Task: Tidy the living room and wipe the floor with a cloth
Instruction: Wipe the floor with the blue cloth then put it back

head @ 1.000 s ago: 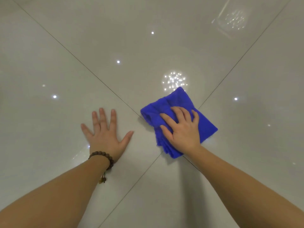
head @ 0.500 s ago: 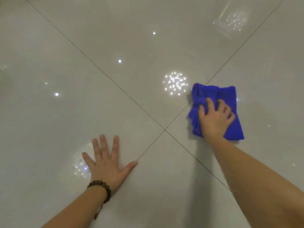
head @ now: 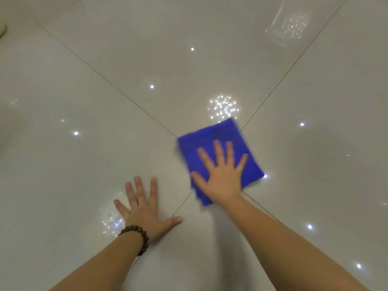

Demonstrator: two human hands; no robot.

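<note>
Since half a second ago the cloth (head: pixel 218 150) has been swept back to the left and nearer, from the right-hand tile to the point where the four tile seams cross, and the fingers on it, then bent, are now stretched out. The right hand (head: pixel 220 175) is laid flat on the blue cloth with its fingers straight and spread, pressing it onto the floor (head: pixel 84 91); nothing is gripped. The cloth is folded, its edges blurred. The left hand (head: pixel 144 211) is planted flat on the bare tile, to the left of the cloth and nearer, apart from it, with fingers apart and straight and the thumb reaching to a seam. A bracelet (head: pixel 137 238) of dark beads is worn on the left wrist. Ceiling lights are mirrored in the glossy pale tiles.
</note>
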